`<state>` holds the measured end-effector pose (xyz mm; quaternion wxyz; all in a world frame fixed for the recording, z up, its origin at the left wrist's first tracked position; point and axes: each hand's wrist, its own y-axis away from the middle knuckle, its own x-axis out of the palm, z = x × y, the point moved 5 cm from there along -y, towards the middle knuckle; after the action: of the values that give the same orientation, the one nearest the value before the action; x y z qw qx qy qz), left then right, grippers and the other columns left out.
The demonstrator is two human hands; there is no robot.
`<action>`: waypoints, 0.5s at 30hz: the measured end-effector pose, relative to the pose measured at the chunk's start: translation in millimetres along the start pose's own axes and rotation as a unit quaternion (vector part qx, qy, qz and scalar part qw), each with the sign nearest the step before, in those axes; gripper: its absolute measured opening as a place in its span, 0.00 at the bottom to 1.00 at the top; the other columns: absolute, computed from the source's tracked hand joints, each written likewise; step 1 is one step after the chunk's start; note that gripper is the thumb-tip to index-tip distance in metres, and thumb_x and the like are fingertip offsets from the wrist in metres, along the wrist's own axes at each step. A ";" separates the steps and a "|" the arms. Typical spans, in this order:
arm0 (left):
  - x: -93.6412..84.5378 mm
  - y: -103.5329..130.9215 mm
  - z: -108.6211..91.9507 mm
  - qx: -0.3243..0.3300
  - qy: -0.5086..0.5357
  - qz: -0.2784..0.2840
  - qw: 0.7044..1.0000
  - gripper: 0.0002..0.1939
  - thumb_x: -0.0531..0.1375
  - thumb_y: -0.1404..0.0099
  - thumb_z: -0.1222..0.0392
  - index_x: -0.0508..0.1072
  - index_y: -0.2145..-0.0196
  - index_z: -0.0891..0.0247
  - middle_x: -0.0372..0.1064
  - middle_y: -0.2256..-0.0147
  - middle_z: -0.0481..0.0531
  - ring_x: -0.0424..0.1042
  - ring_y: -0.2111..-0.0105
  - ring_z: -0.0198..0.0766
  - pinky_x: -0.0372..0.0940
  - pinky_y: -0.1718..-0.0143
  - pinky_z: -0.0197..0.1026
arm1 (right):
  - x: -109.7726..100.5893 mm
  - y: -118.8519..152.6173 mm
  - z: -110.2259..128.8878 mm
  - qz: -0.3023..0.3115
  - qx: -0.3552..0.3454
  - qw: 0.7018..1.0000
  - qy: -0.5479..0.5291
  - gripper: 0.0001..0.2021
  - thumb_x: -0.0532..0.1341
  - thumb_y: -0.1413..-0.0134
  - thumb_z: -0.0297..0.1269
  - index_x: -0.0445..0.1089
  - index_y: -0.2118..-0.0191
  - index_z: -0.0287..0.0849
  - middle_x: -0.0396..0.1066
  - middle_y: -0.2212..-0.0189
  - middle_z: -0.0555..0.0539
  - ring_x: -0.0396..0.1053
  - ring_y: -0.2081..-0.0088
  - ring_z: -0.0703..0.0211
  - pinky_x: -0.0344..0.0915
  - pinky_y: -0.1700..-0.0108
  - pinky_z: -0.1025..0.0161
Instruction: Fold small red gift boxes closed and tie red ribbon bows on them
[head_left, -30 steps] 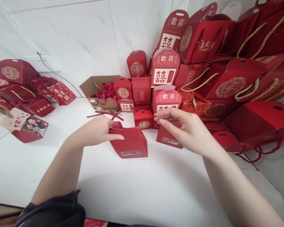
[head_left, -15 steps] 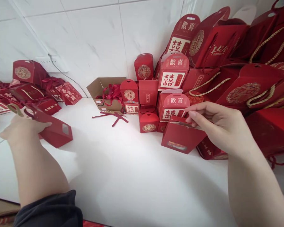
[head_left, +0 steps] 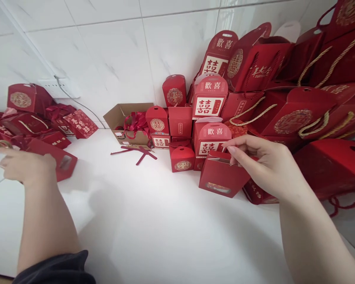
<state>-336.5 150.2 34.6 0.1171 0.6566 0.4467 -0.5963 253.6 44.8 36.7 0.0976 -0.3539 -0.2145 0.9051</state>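
Observation:
On the right, my right hand (head_left: 263, 165) has thumb and forefinger pinched at the top edge of an upright red box (head_left: 221, 177) with an oval window low on its front. Its other fingers curl behind the top of that box. At the far left, my left hand (head_left: 26, 165) is over the near end of a tilted red box with a window (head_left: 59, 157). Its fingers point left, close to a gold-green loop (head_left: 3, 144). The thumb and whatever these fingers grip are hidden.
Stacked red gift boxes (head_left: 307, 110) with rope handles fill the right. An open cardboard box (head_left: 112, 118) holds red ribbons; dark red strips (head_left: 142, 152) lie before it. More red boxes (head_left: 29, 98) lie at left by a wall socket and cable.
The view has shifted slightly. My left hand and the box beside it have moved a little left, and the thumb no longer shows over that box. My right hand keeps its pinch.

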 end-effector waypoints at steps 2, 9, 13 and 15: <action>-10.0 17.7 -32.8 0.042 0.024 -0.075 0.996 0.44 0.56 0.42 0.48 0.45 0.35 0.74 0.52 0.39 0.74 0.60 0.45 0.69 0.61 0.51 0.68 | 0.5 -0.5 0.0 0.001 -0.002 1.000 0.004 0.08 0.59 0.39 0.41 0.73 0.60 0.46 0.73 0.74 0.51 0.70 0.73 0.59 0.65 0.68 0.63; 52.5 76.2 -174.3 0.328 0.186 0.035 0.925 0.19 0.59 0.40 0.58 0.71 0.50 0.61 0.65 0.58 0.53 0.65 0.53 0.44 0.61 0.51 0.44 | -0.7 0.4 2.0 0.010 -0.006 1.000 -0.013 0.08 0.59 0.39 0.41 0.73 0.60 0.45 0.74 0.74 0.50 0.71 0.72 0.59 0.66 0.68 0.63; 85.5 67.9 -191.1 0.279 0.269 0.045 0.921 0.13 0.61 0.41 0.58 0.76 0.59 0.63 0.64 0.63 0.54 0.66 0.60 0.43 0.61 0.55 0.44 | -9.4 1.1 -0.3 -0.009 -0.002 1.000 -0.003 0.08 0.59 0.38 0.42 0.73 0.59 0.46 0.74 0.74 0.51 0.72 0.72 0.59 0.66 0.68 0.63; 88.8 61.4 -189.9 0.255 0.291 0.039 0.921 0.12 0.60 0.40 0.56 0.77 0.62 0.66 0.64 0.65 0.54 0.66 0.62 0.42 0.62 0.55 0.45 | -12.1 0.5 -2.4 -0.014 -0.001 1.000 -0.004 0.08 0.59 0.38 0.42 0.73 0.59 0.47 0.74 0.74 0.51 0.71 0.72 0.60 0.67 0.68 0.63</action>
<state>-172.9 285.1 -17.8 -0.1665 0.8255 0.2678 -0.4680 264.0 41.2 42.1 0.1088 -0.3470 -0.2209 0.9050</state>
